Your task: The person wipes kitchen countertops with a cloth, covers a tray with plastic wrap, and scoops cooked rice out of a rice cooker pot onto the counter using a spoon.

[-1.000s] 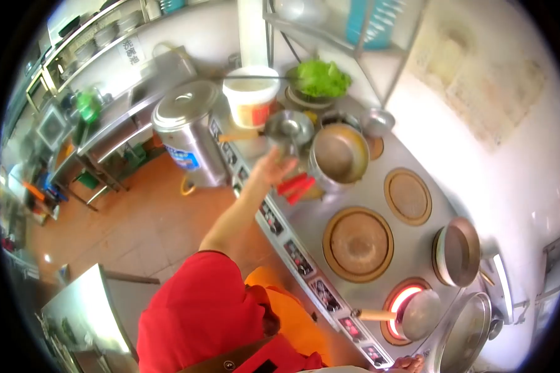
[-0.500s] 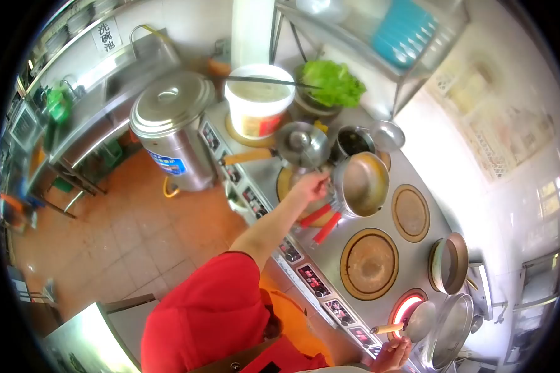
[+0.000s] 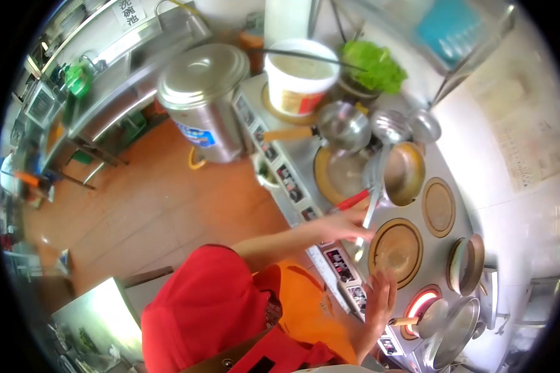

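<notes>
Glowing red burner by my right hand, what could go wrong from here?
Your right hand looks close to the glowing red round burner and could get burned. The round metal pan has its wooden handle pointing toward that hand; a bump might shift it. The long silver ladle in your left hand might knock the red-handled round metal pot.

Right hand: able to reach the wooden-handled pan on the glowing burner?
Likely yes: the right hand looks empty and close, with nothing visible between it and the wooden handle of the pan.
</notes>
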A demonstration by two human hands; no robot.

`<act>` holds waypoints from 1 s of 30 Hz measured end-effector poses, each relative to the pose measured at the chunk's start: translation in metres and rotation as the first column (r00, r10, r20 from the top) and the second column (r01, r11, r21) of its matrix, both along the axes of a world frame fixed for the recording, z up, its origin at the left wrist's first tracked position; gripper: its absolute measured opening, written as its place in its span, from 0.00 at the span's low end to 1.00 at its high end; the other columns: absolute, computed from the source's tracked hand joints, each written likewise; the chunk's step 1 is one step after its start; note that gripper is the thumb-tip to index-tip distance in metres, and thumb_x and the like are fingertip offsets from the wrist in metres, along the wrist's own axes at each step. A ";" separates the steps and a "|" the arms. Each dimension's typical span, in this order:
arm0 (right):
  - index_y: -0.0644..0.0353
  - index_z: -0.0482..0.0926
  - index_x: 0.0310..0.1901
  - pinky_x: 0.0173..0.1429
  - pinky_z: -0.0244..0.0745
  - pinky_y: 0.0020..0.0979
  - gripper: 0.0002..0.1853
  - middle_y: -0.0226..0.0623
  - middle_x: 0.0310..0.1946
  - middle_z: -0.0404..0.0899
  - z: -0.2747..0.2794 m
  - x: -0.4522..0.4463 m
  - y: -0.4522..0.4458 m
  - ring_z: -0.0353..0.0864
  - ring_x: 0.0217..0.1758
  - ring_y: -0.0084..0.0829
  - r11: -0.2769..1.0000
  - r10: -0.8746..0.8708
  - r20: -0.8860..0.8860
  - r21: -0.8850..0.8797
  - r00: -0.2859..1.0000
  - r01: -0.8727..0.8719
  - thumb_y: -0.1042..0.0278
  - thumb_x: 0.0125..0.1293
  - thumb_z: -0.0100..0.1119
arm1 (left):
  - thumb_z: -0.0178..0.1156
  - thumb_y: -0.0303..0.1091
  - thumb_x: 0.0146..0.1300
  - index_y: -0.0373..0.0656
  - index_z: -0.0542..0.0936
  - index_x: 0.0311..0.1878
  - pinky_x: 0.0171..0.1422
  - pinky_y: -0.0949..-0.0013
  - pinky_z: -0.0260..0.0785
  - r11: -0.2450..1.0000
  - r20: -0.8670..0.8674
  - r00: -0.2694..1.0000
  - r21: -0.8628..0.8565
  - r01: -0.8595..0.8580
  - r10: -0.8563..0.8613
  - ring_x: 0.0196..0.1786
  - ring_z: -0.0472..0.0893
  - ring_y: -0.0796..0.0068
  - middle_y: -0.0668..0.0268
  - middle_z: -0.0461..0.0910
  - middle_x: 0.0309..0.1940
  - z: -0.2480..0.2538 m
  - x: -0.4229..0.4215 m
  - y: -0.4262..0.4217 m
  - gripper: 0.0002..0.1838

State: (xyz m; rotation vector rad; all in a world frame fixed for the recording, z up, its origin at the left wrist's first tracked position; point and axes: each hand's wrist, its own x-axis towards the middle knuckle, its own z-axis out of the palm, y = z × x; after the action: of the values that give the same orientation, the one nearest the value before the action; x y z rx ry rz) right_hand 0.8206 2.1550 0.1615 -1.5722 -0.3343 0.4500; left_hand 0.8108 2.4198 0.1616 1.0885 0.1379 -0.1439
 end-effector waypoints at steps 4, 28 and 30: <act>0.61 0.55 0.70 0.50 0.74 0.32 0.30 0.42 0.56 0.71 -0.008 -0.002 0.032 0.76 0.50 0.32 0.976 0.080 -0.154 0.214 0.985 -0.046 0.58 0.73 0.51 | 0.62 0.39 0.64 0.38 0.78 0.45 0.52 0.69 0.70 0.851 0.223 0.933 0.506 0.139 -0.284 0.52 0.74 0.70 0.59 0.70 0.52 -0.009 0.005 -0.064 0.14; 0.61 0.77 0.57 0.41 0.73 0.30 0.17 0.44 0.31 0.81 -0.044 -0.011 -0.416 0.78 0.31 0.31 0.444 -0.570 0.510 -0.469 0.645 0.763 0.69 0.68 0.52 | 0.68 0.39 0.57 0.35 0.66 0.61 0.59 0.61 0.67 0.328 0.047 0.772 0.920 0.213 -0.634 0.55 0.73 0.54 0.50 0.68 0.54 -0.066 0.082 -0.380 0.33; 0.61 0.75 0.57 0.48 0.74 0.39 0.17 0.55 0.41 0.80 -0.057 0.011 -0.428 0.82 0.43 0.49 0.450 -0.529 0.519 -0.499 0.672 0.740 0.68 0.68 0.52 | 0.66 0.39 0.58 0.38 0.61 0.66 0.54 0.59 0.71 0.213 0.096 0.755 0.975 0.059 -0.649 0.49 0.77 0.50 0.49 0.68 0.54 -0.087 0.086 -0.393 0.36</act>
State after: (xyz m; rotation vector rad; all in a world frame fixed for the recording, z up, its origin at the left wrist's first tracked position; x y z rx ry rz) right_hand 0.8318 1.7271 0.1042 -2.3535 0.2942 -0.3445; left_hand 0.8969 2.0270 0.0743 2.3740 -0.6632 -0.2235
